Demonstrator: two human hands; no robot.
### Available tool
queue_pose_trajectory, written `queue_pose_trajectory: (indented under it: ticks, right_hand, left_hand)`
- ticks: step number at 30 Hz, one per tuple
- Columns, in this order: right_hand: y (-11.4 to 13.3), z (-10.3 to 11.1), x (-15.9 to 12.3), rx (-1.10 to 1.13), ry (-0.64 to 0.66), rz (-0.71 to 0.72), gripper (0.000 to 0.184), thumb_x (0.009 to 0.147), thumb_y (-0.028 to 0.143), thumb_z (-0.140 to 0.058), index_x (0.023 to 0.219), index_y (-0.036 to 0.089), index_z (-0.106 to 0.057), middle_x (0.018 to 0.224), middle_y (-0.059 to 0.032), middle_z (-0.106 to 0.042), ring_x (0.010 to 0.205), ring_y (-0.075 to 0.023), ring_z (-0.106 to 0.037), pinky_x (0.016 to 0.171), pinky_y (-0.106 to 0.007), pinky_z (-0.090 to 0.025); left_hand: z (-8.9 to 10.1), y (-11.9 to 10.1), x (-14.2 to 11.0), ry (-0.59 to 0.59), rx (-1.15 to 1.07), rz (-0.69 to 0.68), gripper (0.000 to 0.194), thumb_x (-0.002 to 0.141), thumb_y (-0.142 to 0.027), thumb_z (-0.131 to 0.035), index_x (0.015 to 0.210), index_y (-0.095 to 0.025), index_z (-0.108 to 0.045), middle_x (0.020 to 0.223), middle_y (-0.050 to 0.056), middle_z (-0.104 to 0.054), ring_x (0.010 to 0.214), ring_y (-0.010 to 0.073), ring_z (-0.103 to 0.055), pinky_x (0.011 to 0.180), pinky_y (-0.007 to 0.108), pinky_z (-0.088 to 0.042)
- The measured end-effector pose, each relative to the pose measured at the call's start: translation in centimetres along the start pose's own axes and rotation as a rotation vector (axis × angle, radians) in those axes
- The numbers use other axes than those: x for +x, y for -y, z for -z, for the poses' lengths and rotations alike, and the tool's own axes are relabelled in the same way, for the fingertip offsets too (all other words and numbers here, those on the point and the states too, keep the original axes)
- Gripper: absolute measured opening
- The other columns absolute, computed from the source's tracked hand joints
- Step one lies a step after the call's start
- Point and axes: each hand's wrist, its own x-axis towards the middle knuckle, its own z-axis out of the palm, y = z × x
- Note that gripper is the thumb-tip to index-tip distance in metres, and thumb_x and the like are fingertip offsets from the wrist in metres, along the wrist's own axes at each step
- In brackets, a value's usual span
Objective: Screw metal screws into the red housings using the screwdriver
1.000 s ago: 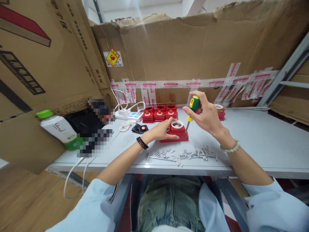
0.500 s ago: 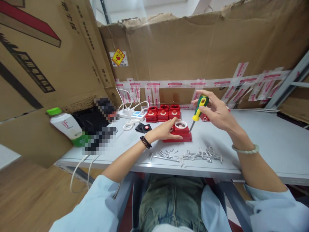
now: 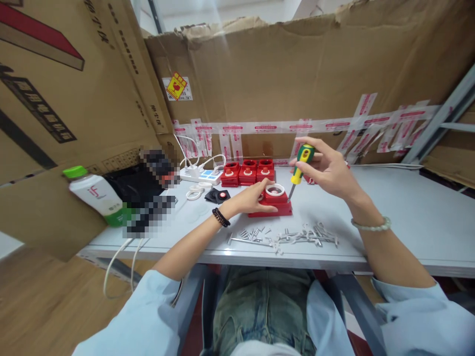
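Note:
A red box-shaped housing [image 3: 279, 209] with a white ring [image 3: 275, 190] on top rests on the table in front of me. My left hand [image 3: 253, 199] grips its left side, thumb along the front. My right hand [image 3: 326, 165] has its fingers closed around the green and yellow handle of a screwdriver [image 3: 302, 163]. The screwdriver leans, its shaft pointing down at the housing's right end. Whether a screw sits under the tip is too small to tell. Loose screws [image 3: 254, 233] and other small metal parts [image 3: 319, 235] lie nearer to me.
Several red housings [image 3: 248, 173] stand in a row at the back, beside a white power strip [image 3: 202, 175]. Black square pieces [image 3: 218, 196] lie left of my left hand. A white and green bottle [image 3: 97, 197] stands at the left. Cardboard [image 3: 274, 74] walls the rear.
The whole view has shifted slightly. My right hand still holds the screwdriver at the housing's right end, with the handle turned a little. My left hand keeps its grip.

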Motion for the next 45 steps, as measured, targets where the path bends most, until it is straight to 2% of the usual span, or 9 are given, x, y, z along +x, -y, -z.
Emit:
queue_pose_trajectory:
  ticks: [4,6,9,11,18,24,29,36,45]
  right_hand:
    - [0.2,-0.7,-0.1,-0.257,-0.223,0.025,0.037,0.082,0.046,-0.066,0.112,0.026,-0.061,0.077,-0.0002,-0.063,0.06,-0.0148,-0.056,0.061,-0.034,-0.051]
    - [0.2,-0.7,-0.2,-0.251,-0.189,0.024,0.038,0.083,0.043,-0.065,0.117,0.027,-0.059,0.082,-0.001,-0.065,0.065,-0.0159,-0.058,0.064,-0.034,-0.052]
    - [0.0,0.1,-0.2,-0.027,-0.003,0.015,0.05,0.087,0.038,-0.058,0.134,0.029,-0.046,0.1,-0.0046,-0.068,0.079,-0.0188,-0.065,0.065,-0.034,-0.055]
    - [0.0,0.4,-0.1,0.066,0.067,0.01,0.053,0.086,0.038,-0.058,0.137,0.03,-0.044,0.101,-0.0054,-0.068,0.082,-0.0198,-0.066,0.065,-0.034,-0.056]
    - [0.7,-1.8,-0.1,-0.251,-0.194,0.079,0.034,0.083,0.04,-0.064,0.113,0.026,-0.055,0.085,0.0001,-0.06,0.064,-0.0149,-0.054,0.064,-0.033,-0.051]
    - [0.7,-1.7,0.0,-0.13,-0.046,0.039,0.05,0.083,0.032,-0.061,0.13,0.026,-0.044,0.087,0.0,-0.059,0.067,-0.0147,-0.058,0.064,-0.03,-0.052]
    - [0.6,-1.6,0.2,-0.114,-0.057,0.084,0.048,0.082,0.03,-0.062,0.128,0.024,-0.048,0.095,-0.0011,-0.06,0.067,-0.012,-0.057,0.065,-0.028,-0.052]
    - [1.0,-2.0,0.5,-0.149,-0.038,0.144,0.048,0.083,0.027,-0.061,0.129,0.023,-0.049,0.081,0.0026,-0.056,0.062,-0.0101,-0.052,0.061,-0.025,-0.048]
    - [1.6,-2.1,0.6,-0.213,0.003,0.132,0.049,0.082,0.022,-0.059,0.13,0.02,-0.05,0.077,0.0035,-0.054,0.061,-0.0101,-0.048,0.063,-0.025,-0.045]
  left_hand:
    - [0.0,0.0,-0.1,-0.007,0.009,-0.001,0.074,0.074,-0.051,-0.074,0.134,-0.021,-0.042,0.138,0.015,-0.054,0.122,0.0328,-0.056,0.101,0.048,-0.046]
    - [0.1,0.1,-0.1,-0.005,0.011,-0.005,0.073,0.074,-0.052,-0.073,0.133,-0.021,-0.043,0.136,0.016,-0.055,0.12,0.0329,-0.057,0.1,0.048,-0.047]
    - [0.0,0.3,0.0,-0.006,0.017,-0.015,0.072,0.075,-0.052,-0.073,0.132,-0.02,-0.043,0.135,0.016,-0.056,0.12,0.0332,-0.058,0.1,0.049,-0.047]
    - [0.0,0.3,0.0,-0.006,0.021,-0.022,0.072,0.075,-0.052,-0.073,0.133,-0.02,-0.042,0.137,0.016,-0.055,0.121,0.0329,-0.057,0.101,0.048,-0.047]
    - [0.0,0.2,-0.1,0.002,0.036,0.002,0.073,0.075,-0.05,-0.073,0.133,-0.02,-0.04,0.14,0.017,-0.052,0.124,0.0331,-0.056,0.102,0.047,-0.046]
    - [0.0,0.0,-0.1,0.013,0.033,0.001,0.071,0.076,-0.05,-0.072,0.132,-0.021,-0.04,0.138,0.015,-0.055,0.121,0.0324,-0.058,0.101,0.046,-0.048]
    - [0.3,-0.3,-0.2,0.01,0.066,0.019,0.072,0.077,-0.053,-0.071,0.133,-0.018,-0.04,0.138,0.016,-0.055,0.122,0.0326,-0.057,0.101,0.044,-0.047]
    - [0.5,-0.9,-0.2,0.01,0.136,0.04,0.069,0.083,-0.06,-0.061,0.134,-0.019,-0.039,0.137,0.014,-0.057,0.118,0.0323,-0.061,0.097,0.043,-0.05]
    - [-0.1,-1.3,-0.2,-0.011,0.227,0.054,0.071,0.083,-0.058,-0.062,0.136,-0.018,-0.038,0.136,0.014,-0.058,0.113,0.0305,-0.063,0.093,0.042,-0.051]
